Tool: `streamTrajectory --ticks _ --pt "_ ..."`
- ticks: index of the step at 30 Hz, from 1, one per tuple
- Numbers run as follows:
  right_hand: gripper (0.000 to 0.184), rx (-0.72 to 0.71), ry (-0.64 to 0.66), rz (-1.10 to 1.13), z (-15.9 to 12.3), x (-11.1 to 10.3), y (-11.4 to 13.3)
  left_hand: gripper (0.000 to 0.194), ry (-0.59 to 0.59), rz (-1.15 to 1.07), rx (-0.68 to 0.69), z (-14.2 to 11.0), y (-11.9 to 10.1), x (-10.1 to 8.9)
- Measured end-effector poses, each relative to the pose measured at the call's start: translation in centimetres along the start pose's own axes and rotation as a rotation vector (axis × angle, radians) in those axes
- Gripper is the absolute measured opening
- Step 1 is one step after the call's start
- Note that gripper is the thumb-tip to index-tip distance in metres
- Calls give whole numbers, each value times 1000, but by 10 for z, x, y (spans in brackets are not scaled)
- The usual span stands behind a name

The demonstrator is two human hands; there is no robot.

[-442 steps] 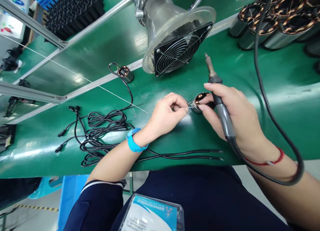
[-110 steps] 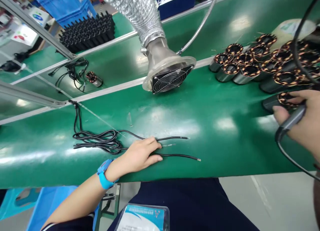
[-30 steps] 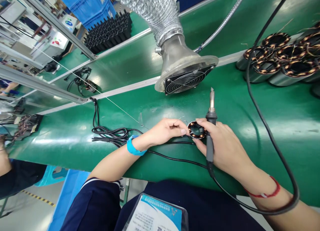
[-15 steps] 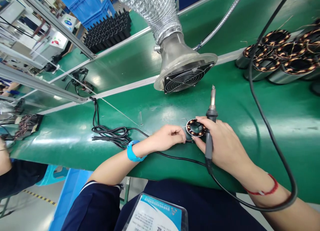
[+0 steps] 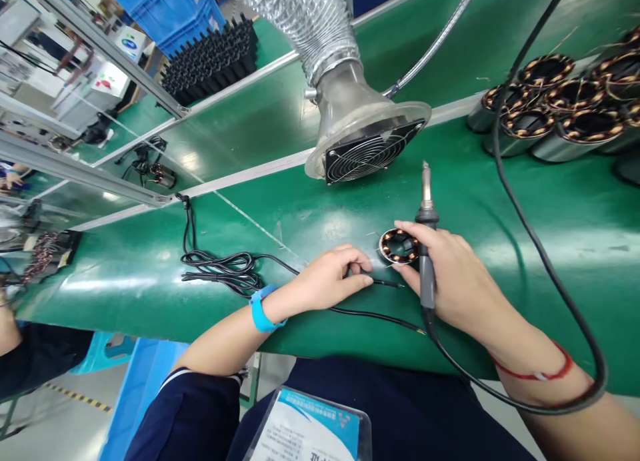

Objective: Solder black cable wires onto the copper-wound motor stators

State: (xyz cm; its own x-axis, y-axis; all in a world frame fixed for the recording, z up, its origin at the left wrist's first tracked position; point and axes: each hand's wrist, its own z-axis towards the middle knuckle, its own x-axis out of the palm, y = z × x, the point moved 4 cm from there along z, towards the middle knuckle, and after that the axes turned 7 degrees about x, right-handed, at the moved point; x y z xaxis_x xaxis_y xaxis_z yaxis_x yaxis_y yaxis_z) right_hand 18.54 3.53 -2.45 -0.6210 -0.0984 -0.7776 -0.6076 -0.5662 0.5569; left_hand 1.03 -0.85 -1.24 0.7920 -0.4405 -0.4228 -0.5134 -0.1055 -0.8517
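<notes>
My right hand pinches a small stator, a metal ring with copper coils, between thumb and fingertips. The same hand holds a soldering iron across the palm side, its tip pointing away from me. Thin wire leads stick out from the stator's left side. Just left of it, my left hand is open, thumb and loosely curled fingers apart. By that thumb lies the end of a black cable; whether the hand touches it I cannot tell. Another cable end lies beside the iron's cord.
An extraction hood with a fan grille hangs above the green bench. Several larger stators stand at the right. A coiled cable lies at the left. The iron's cord loops over my right forearm. Another person's arm shows far left.
My left hand has let go of the stator's wire lead and opened. My right hand has moved slightly right and up with the stator and soldering iron.
</notes>
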Motion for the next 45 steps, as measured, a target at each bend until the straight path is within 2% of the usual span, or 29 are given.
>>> streamTrajectory --ticks 2,4,6,11,14,17,21,28,31,35,38,41,45 --pt "49 2 8 47 1 -6 -6 17 46 359 43 -2 -1 1" --pt "54 2 1 125 1 -13 -9 13 106 511 63 -2 -2 3" --pt "53 36 -54 198 -1 -22 -8 10 90 436 81 -2 -6 2" --pt "42 184 -198 341 -8 -36 9 19 -25 -73 19 -7 -19 -15" --pt "39 226 -193 523 -10 -34 23 23 -55 -190 -36 -10 -19 -21" --pt "41 227 -161 655 -8 -28 33 24 -84 -247 -34 -11 -18 -23" --pt "43 258 -174 752 -7 -23 38 22 -146 -281 3 -10 -17 -24" --pt "42 261 -152 946 -4 -20 40 25 -94 -362 2 -9 -19 -21" --pt "40 268 -155 920 -4 -19 38 25 -71 -366 -18 -9 -18 -20" --pt "40 230 -184 739 -6 -21 36 29 -34 -362 -31 -11 -18 -18" --pt "35 196 -169 680 -6 -23 35 26 -31 -276 71 -12 -23 -18" --pt "33 182 -74 774 -3 -21 37 38 -2 -189 232 -12 -32 -16" --pt "40 188 -63 811 -1 -18 37 47 75 -84 260 -10 -35 -10"
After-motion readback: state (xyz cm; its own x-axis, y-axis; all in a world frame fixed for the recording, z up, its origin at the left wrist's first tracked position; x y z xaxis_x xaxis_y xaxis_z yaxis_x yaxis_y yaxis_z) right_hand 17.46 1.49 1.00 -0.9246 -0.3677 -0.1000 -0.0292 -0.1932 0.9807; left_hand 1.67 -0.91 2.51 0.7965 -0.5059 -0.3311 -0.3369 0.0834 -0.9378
